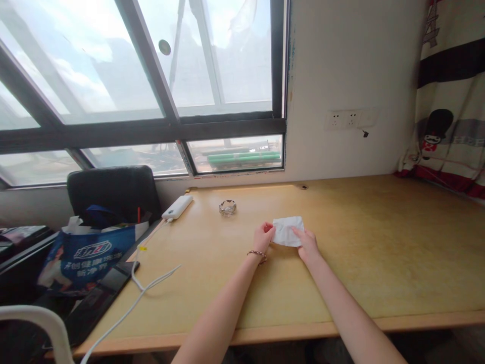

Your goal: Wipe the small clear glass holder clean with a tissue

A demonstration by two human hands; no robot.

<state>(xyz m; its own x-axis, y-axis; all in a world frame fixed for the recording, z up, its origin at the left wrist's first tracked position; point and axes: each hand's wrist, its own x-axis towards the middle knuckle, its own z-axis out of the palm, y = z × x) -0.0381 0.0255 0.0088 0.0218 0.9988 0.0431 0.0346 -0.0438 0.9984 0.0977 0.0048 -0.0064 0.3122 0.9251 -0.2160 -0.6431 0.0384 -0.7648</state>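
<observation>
White tissue (288, 230): lies flat on the tabletop (379, 242), to the right of the glass ashtray (228, 208) and nearer to me than it; looks folded into a small rectangle, thin and limp.

Left hand (263, 236): fingers closed, pinching the tissue's left edge; beaded bracelet (257, 254) on that wrist.
Right hand (307, 246): thumb on top of the tissue's near right corner, fingers closed about that corner; whether they grip from below or only press down, I cannot tell.

Risks, as I judge them:
- both hands hold opposite ends of a weak sheet; any pull apart could tear it at the pinch points;
- a light grip on one side could let that end slip and the fold fall open;
- the ashtray sits just beyond and left of my left hand; a sweep that way could knock it or drag the tissue into it;
- tissue is light; a draught could lift a loose edge.

Farther left of the ashtray: white power bank (177, 207) and its white cable (151, 283), well apart from the tissue; low risk of snagging.
</observation>
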